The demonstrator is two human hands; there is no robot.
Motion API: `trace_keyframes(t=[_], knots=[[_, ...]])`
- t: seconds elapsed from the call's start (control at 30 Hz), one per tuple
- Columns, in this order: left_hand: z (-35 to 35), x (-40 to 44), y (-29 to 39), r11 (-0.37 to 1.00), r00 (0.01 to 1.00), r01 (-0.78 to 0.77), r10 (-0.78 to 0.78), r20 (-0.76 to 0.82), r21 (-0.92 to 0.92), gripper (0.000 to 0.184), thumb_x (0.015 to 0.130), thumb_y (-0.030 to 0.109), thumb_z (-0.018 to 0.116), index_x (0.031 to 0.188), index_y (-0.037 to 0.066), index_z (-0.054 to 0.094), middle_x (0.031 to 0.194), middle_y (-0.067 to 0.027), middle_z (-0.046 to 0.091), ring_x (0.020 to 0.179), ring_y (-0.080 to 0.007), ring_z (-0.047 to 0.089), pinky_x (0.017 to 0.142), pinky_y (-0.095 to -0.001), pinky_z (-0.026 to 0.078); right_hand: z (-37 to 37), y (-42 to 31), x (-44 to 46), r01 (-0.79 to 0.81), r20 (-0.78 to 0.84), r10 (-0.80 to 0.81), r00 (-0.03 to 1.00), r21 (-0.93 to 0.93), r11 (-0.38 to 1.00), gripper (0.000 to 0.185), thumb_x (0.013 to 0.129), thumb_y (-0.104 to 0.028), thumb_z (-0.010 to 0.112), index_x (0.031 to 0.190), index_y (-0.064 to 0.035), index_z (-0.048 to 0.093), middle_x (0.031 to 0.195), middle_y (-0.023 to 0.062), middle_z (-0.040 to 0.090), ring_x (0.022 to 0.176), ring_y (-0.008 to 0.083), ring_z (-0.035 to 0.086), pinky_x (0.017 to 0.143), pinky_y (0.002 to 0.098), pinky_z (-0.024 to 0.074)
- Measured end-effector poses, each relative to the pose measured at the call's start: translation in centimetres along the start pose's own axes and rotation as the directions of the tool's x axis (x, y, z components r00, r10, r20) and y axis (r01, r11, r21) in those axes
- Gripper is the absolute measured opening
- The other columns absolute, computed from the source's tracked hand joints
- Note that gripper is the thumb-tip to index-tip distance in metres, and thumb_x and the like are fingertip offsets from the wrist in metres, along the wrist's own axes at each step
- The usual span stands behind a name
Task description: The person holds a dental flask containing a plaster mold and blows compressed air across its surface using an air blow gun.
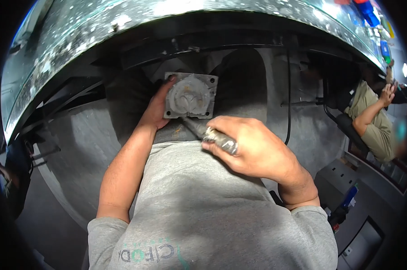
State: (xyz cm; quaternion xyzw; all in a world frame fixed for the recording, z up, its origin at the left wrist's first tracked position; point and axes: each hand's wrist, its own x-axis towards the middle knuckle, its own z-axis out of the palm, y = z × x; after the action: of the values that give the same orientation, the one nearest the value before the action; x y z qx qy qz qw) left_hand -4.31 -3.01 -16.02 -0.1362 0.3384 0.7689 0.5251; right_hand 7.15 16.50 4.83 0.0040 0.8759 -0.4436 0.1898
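A square grey metal mould block (191, 95) rests at my lap, with holes near its corners and a rounded, horseshoe-like hollow in its face. My left hand (159, 105) grips the block along its left edge, the thumb on its upper left corner. In my right hand (250, 144) is a hand tool with a handle (220, 140) wrapped in shiny tape. Its dark narrow shaft (192, 127) points up and left, and the tip is at the block's lower edge. Whether the tip touches the metal I cannot tell.
A workbench (86, 40) with a speckled, glassy top curves across the front, above my knees. To the right a co-worker (374, 112) sits with hands near the bench. Blue bottles (385, 49) stand at its far right end. A dark cable (288, 99) hangs beside my right leg.
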Motion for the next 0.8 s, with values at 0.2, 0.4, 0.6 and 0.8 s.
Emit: trace_keyframes(t=[0.2, 0.4, 0.6, 0.8], knots=[[0.4, 0.0, 0.2, 1.0, 0.999, -0.023, 0.022, 0.029, 0.004, 0.064, 0.108, 0.052, 0.059, 0.142, -0.002, 0.062, 0.135, -0.0161, 0.071, 0.124, -0.0265, 0.07, 0.11, -0.0418, 0.055, -0.5, -0.7, 0.3, -0.07, -0.049, 0.071, 0.996, 0.008, 0.997, 0.02, 0.097, -0.019, 0.078, 0.101, -0.0013, 0.07, 0.087, 0.0162, 0.073, 0.08, 0.0348, 0.075, 0.071, 0.0434, 0.0587], [0.2, -0.3, 0.3, 0.997, 0.996, -0.037, 0.042, 0.084, -0.06, 0.065, 0.11, 0.053, 0.052, 0.144, -0.001, 0.06, 0.138, -0.0173, 0.069, 0.126, -0.0292, 0.069, 0.111, -0.0441, 0.055, -0.9, -0.9, -0.1, -0.083, -0.034, 0.084, 0.996, 0.033, 0.996, 0.02, 0.097, -0.019, 0.079, 0.1, -0.0011, 0.071, 0.085, 0.0157, 0.073, 0.075, 0.0316, 0.075, 0.067, 0.0425, 0.0578], [2.7, -2.9, 0.8, 0.971, 0.971, -0.238, 0.238, -0.013, 0.021, 0.066, 0.111, 0.053, 0.047, 0.151, 0.001, 0.055, 0.143, -0.0172, 0.067, 0.132, -0.0292, 0.066, 0.117, -0.0473, 0.05, -4.2, -1.7, -2.6, 0.113, -0.051, -0.11, 0.993, 0.046, 0.993, 0.023, 0.092, -0.011, 0.083, 0.111, -0.0034, 0.073, 0.085, 0.0108, 0.073, 0.075, 0.0247, 0.074, 0.066, 0.0352, 0.0538], [7.3, -8.8, 6.7, 0.747, 0.656, -0.659, 0.63, 0.416, -0.09, 0.074, 0.109, 0.06, 0.045, 0.151, -0.001, 0.054, 0.148, -0.0204, 0.061, 0.127, -0.0244, 0.065, 0.108, -0.0403, 0.056, -11.5, -4.9, -6.5, 0.294, -0.081, -0.284, 0.955, 0.171, 0.94, 0.036, 0.087, -0.017, 0.089, 0.111, 0.0048, 0.073, 0.096, 0.0187, 0.076, 0.081, 0.0279, 0.075, 0.074, 0.037, 0.0598]])
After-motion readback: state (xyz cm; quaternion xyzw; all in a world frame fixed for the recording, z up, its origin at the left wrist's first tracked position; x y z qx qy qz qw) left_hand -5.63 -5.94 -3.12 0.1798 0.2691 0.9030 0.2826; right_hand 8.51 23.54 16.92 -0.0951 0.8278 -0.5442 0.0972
